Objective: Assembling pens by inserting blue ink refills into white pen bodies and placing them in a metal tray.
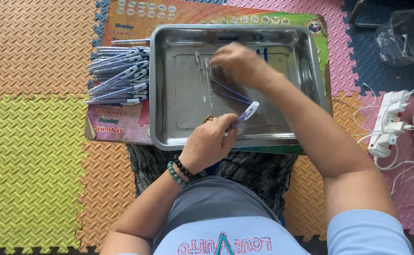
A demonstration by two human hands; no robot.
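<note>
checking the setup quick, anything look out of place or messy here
Nothing spilled or damaged. One pen lies apart above the stacked blue-and-white pens. The left hand holds a pen; the right hand reaches into the steel tray.

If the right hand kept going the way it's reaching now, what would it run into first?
The right hand reaches toward the left across the metal tray. First in line are probably the clear pen barrels lying by its fingertips; beyond them comes the tray's left wall. The hand's height is unclear.
</note>
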